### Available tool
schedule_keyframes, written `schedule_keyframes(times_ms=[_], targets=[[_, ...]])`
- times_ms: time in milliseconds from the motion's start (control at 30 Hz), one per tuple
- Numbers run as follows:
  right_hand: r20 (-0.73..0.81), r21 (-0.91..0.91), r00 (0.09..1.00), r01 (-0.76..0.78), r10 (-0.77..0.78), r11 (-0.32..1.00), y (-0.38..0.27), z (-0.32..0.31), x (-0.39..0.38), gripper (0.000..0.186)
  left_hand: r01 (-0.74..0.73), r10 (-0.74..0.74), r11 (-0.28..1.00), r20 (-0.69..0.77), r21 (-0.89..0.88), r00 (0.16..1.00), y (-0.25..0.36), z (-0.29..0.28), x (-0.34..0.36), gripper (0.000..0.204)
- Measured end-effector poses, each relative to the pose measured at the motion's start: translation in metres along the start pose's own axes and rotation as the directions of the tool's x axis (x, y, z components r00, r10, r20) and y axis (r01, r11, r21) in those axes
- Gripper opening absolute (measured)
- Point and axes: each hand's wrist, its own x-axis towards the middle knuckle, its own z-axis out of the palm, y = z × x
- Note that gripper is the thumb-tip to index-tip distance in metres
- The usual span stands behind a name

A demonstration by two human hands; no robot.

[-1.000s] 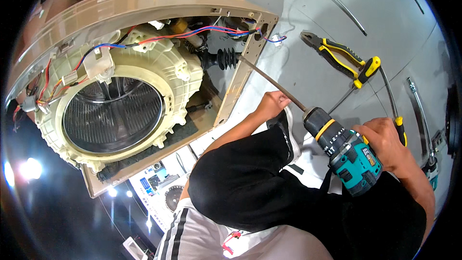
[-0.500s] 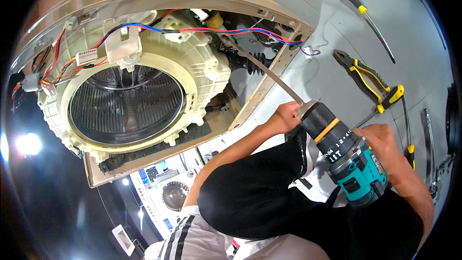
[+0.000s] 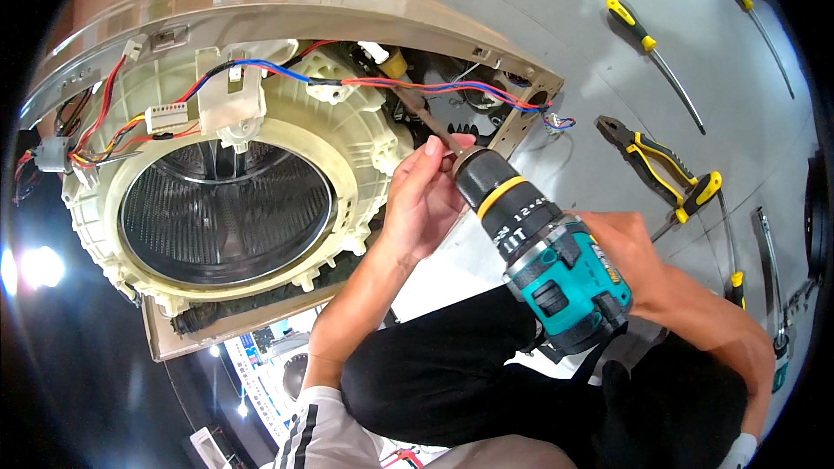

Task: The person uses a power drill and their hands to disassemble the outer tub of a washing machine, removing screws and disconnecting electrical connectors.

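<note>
My right hand point(image 3: 638, 252) grips a teal and black cordless drill point(image 3: 569, 287) fitted with a long metal bit point(image 3: 417, 108). The bit's far end reaches into an opened appliance, beside the upper right of its cream plastic tub point(image 3: 356, 174). My left hand point(image 3: 417, 200) is at the bit just ahead of the chuck, fingers curled about it. The tub holds a round steel drum point(image 3: 226, 217) and sits in a beige metal cabinet point(image 3: 182, 9). Red and blue wires point(image 3: 460, 89) cross above the tub, and a black ribbed rubber part is partly hidden behind the bit and fingers.
On the grey tiled floor point(image 3: 556, 17) at the right lie pliers point(image 3: 643, 152) and several screwdrivers point(image 3: 634, 22), with a long metal tool point(image 3: 769, 260) at the far right. My crossed legs point(image 3: 417, 382) are below the drill, beside printed boards or sheets point(image 3: 252, 365) under the cabinet's edge.
My left hand has risen from near my shoe to the bit by the chuck. The drill has moved up and left, and its bit sits further into the cabinet than one second ago.
</note>
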Motion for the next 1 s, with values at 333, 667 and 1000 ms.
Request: schedule_keyframes(times_ms=[333,667,1000], targets=[[-0.043,-0.014,0.998,0.039,-0.039,0.999,0.009,0.014,0.019,0.044,-0.072,0.068,0.997,-0.123,-0.033,0.990,0.008,0.000,0.006,0.032],[-0.045,-0.012,0.999,0.004,-0.005,1.000,0.016,0.020,0.032,0.045,-0.051,0.032,0.990,-0.146,-0.131,0.989,0.012,-0.007,0.015,0.030],[0.037,-0.262,0.999,0.012,-0.002,0.965,0.012,0.021,0.032,0.051,0.011,0.004,0.979,0.075,-0.203,0.997,0.001,-0.023,0.008,0.062]])
